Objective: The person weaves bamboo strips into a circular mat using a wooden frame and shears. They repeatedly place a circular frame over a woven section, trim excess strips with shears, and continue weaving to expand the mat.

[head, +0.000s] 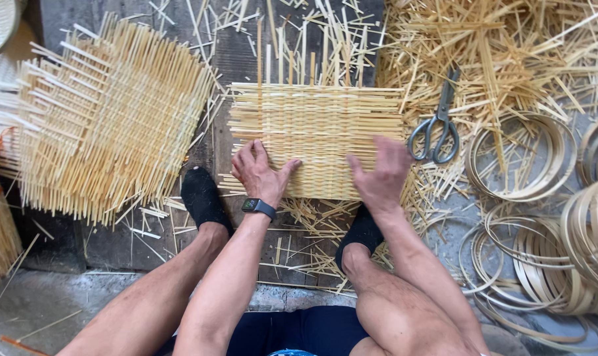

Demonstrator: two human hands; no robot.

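we see woven bamboo mat flat on the floor just ahead of us, strips running left-right | left hand fingers spread, pressing near edge | right hand open on right corner, gripping nothing | scissors just right

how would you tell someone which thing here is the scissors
Start at the flat woven mat under the person's two hands. Just past its right edge, scissors lie on loose straw. They are the only metal thing, with grey loop handles, unlike the pale hoops beside them.
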